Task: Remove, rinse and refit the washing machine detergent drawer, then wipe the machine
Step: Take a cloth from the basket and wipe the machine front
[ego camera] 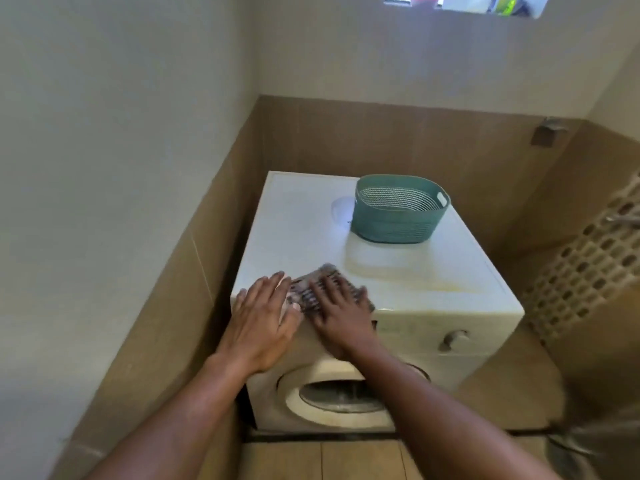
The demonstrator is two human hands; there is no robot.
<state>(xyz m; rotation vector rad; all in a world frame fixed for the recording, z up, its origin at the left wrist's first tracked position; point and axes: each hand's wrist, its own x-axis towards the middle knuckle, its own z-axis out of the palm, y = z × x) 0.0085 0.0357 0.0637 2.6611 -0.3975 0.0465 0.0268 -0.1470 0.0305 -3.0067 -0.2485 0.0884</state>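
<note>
A white front-loading washing machine (pixel 408 271) stands in a tiled corner. A grey patterned cloth (pixel 311 289) lies on the front left of its top. My right hand (pixel 341 317) presses flat on the cloth with fingers spread. My left hand (pixel 259 323) lies flat beside it at the top's left front corner, its fingertips touching the cloth's left edge. The detergent drawer area on the front panel is hidden behind my hands. A round knob (pixel 455 339) shows on the panel to the right, and the round door (pixel 332 393) is below my forearms.
A teal plastic basket (pixel 398 223) sits on the back right of the machine's top. Brown tiled walls close in on the left and behind. A perforated beige laundry hamper (pixel 585 258) stands to the right. A grey bin (pixel 588 448) is at the lower right.
</note>
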